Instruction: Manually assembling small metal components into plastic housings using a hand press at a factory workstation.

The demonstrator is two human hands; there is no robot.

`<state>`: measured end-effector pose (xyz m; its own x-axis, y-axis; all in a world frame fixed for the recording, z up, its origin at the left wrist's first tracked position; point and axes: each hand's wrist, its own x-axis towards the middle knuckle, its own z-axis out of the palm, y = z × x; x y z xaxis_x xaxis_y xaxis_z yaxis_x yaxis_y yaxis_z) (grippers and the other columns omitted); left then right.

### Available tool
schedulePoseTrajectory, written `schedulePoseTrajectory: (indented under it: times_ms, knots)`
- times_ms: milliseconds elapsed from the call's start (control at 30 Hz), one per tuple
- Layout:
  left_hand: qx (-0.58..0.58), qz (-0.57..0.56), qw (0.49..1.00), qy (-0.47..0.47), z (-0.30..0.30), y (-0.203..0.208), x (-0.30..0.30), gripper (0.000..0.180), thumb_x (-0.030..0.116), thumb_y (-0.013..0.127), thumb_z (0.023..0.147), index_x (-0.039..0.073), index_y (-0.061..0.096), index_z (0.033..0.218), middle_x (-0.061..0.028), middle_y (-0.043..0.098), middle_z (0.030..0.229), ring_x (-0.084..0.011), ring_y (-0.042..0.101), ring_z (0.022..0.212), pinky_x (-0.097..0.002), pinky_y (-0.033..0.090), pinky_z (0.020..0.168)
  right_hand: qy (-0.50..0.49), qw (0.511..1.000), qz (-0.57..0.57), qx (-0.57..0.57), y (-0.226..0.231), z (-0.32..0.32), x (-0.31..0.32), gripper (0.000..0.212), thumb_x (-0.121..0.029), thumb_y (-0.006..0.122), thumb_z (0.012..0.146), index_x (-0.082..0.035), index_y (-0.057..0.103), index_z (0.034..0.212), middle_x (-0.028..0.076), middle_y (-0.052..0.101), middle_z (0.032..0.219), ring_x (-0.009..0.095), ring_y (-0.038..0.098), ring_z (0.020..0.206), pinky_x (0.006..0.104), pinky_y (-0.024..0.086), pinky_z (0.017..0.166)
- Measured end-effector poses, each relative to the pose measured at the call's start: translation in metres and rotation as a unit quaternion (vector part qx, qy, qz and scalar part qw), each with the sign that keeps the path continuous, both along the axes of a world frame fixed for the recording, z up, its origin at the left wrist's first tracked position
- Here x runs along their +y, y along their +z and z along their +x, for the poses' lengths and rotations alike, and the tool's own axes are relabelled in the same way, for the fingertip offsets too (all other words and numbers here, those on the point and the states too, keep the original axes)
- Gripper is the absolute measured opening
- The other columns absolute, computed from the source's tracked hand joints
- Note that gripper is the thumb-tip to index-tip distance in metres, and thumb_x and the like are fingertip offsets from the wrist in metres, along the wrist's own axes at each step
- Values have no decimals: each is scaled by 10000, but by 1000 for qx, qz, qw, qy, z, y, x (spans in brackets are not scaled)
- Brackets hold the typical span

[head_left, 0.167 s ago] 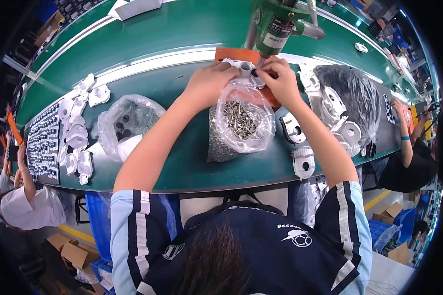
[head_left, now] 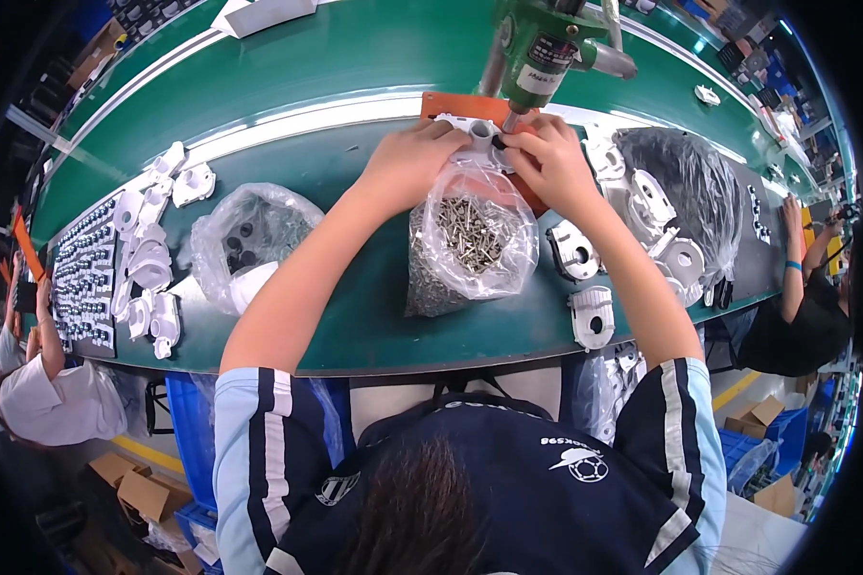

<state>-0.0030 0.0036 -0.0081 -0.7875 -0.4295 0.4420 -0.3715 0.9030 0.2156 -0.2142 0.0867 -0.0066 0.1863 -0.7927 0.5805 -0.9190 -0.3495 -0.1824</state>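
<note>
My left hand (head_left: 405, 165) grips the left side of a white plastic housing (head_left: 480, 128), which has a round tubular opening and sits on an orange base (head_left: 458, 104). Closed in a pinch at the housing's right side, my right hand (head_left: 558, 165) holds a small black piece (head_left: 498, 142), partly hidden by the fingers. Just above these fingers is the tip of a green press-like machine (head_left: 535, 72). A clear plastic bag (head_left: 489, 285) full of metal screws (head_left: 470, 233) stands open between my forearms.
Left of my arm are an open bag (head_left: 300, 203) with black round pieces, white housings (head_left: 151, 265) and a tray of small parts (head_left: 84, 278). More housings (head_left: 592, 317) and a dark plastic bag (head_left: 686, 187) lie to the right. Co-workers sit at both sides.
My right hand's fingers have shifted slightly and drawn closer together around the black piece. My left hand stays on the housing. The right co-worker's hand has moved.
</note>
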Motion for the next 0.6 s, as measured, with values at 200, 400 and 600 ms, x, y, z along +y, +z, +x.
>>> schedulePoseTrajectory:
  times_ms: [200,400,600]
  knots:
    - [-12,7,1000,-8,5,-9,-6,382,189,671,618,107,563,975,-36,579,1024,-263,560,952,-374,489,768,-18,987,157,32,0,-3,15,380,-342,521,862,-122,571,1167,154,385,1358,337,344,1253,415,257,1023]
    - [55,-17,998,-21,13,-15,-9,329,154,678,572,104,585,883,-25,572,963,-239,550,924,-348,493,746,-120,908,162,-366,44,-85,-74,304,-100,502,811,-39,552,1104,77,581,1071,191,537,973,291,424,841]
    - [64,-2,998,-14,-17,-19,-7,112,153,579,721,99,568,818,-38,532,871,-253,519,940,-377,491,713,312,738,125,-586,188,-218,-230,604,-515,501,814,-163,351,1281,103,522,1072,188,512,979,342,474,775]
